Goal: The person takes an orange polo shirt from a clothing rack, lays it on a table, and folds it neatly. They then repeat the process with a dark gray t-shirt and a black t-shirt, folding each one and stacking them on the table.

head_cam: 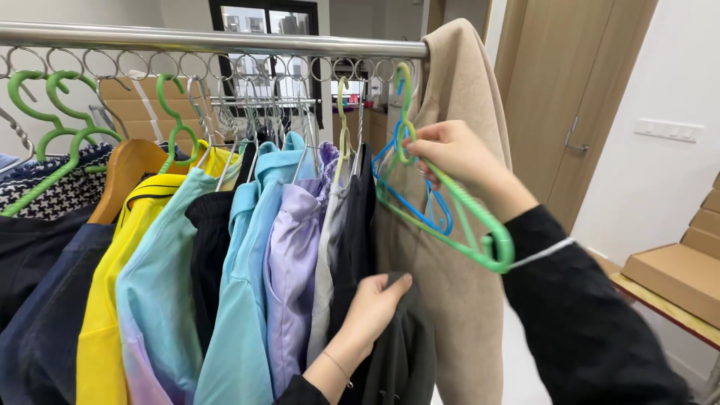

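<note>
right hand (pixel 450 154) clamped on green hanger (pixel 469 225) and blue hanger (pixel 420 214), long axes slanting down-right. left hand (pixel 375 307) directly below, closed on dark garment (pixel 401 345), beside beige coat (pixel 457 90).

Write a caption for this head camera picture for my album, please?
Right hand grips green and blue hangers at a full clothes rail; left hand holds a dark garment.

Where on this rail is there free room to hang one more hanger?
Free rings show between the green hangers at the left and the yellow garment. From the light blue shirt to the beige coat, clothes press tightly together.
</note>
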